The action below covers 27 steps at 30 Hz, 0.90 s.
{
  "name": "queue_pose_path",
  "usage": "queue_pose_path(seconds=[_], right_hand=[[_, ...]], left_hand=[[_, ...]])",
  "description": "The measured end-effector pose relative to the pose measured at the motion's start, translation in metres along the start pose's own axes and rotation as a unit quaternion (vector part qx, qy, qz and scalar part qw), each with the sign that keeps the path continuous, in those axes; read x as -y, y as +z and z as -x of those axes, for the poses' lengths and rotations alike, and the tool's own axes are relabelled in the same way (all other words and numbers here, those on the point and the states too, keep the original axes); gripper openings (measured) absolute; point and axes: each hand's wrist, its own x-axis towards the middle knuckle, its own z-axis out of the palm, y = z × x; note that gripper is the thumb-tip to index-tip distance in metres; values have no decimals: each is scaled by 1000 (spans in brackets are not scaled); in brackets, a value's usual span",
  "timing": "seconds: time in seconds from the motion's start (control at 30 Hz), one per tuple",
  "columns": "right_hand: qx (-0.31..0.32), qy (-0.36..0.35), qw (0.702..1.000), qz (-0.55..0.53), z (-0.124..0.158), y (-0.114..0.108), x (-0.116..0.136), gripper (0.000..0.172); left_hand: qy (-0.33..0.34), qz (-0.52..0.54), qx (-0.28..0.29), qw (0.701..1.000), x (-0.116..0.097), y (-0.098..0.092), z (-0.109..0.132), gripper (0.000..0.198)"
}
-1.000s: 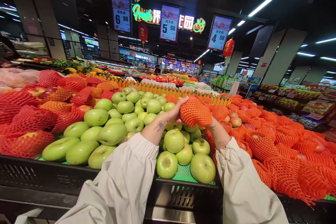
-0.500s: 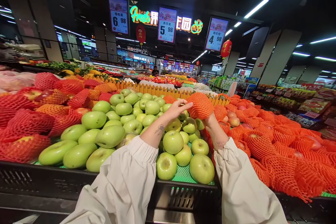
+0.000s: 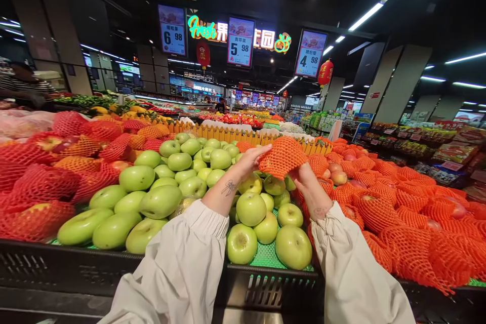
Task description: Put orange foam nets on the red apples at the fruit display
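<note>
Between my two hands, above the green apples, is an orange foam fruit net (image 3: 283, 156). My left hand (image 3: 251, 160) is at its left edge, with its fingers reaching along the far side. At its lower right edge is my right hand (image 3: 306, 178), its fingers mostly hidden behind the mesh. The net looks wide and flared, and I cannot tell whether a fruit is inside it. Below lie loose green apples (image 3: 251, 208) in a black crate (image 3: 273, 283) lined with green matting (image 3: 261, 257).
Fruit in orange nets (image 3: 379, 210) is heaped on the right. On the left lie longer green fruits (image 3: 159, 201) and fruit in red nets (image 3: 41, 182). A low yellow picket fence (image 3: 243, 135) runs behind. Price screens (image 3: 240, 42) hang overhead. A person in stripes (image 3: 25, 83) is at far left.
The orange net has shifted slightly left and down between my hands, and its round shape has become flatter and wider. The view has tilted slightly, and a person shows more at far left.
</note>
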Motion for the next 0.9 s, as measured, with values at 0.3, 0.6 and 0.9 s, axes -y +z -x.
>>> queue_pose_path(seconds=[0.3, 0.6, 0.9], right_hand=[[77, -61, 971, 217, 4, 9, 4, 72], [-10, -121, 981, 153, 4, 3, 7, 56], [-101, -29, 994, -30, -6, -9, -6, 49]], left_hand=[[169, 74, -93, 978, 0, -4, -4, 44], [7, -3, -35, 999, 5, -10, -8, 43], [120, -210, -6, 970, 11, -10, -7, 59]])
